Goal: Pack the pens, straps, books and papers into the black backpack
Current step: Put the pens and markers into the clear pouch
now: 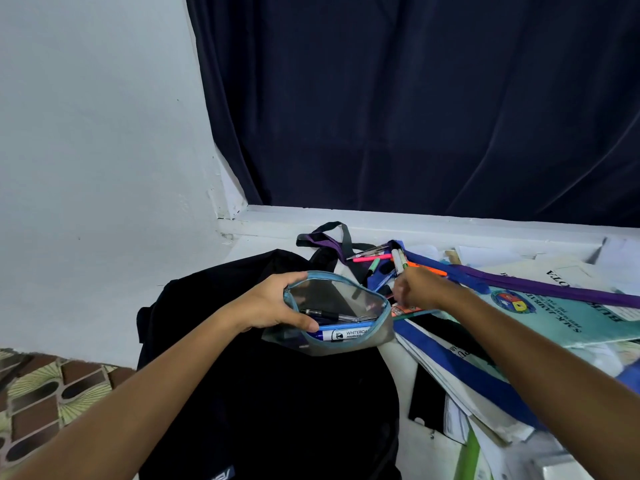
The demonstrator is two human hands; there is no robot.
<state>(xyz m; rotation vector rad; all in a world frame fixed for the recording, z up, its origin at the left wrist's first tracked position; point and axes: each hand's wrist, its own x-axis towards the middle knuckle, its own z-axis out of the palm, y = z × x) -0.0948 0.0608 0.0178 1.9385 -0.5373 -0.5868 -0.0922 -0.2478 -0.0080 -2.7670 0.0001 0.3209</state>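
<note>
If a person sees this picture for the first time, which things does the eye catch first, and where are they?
In the centre, the left hand holds open a mesh pouch with a whiteboard marker inside, above the black backpack. Right of it, the right hand grips pens over a pile of papers and a purple strap.

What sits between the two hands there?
In the head view, the open mesh pencil pouch spans between them; the left hand grips its rim, the right hand holds pens.
</note>
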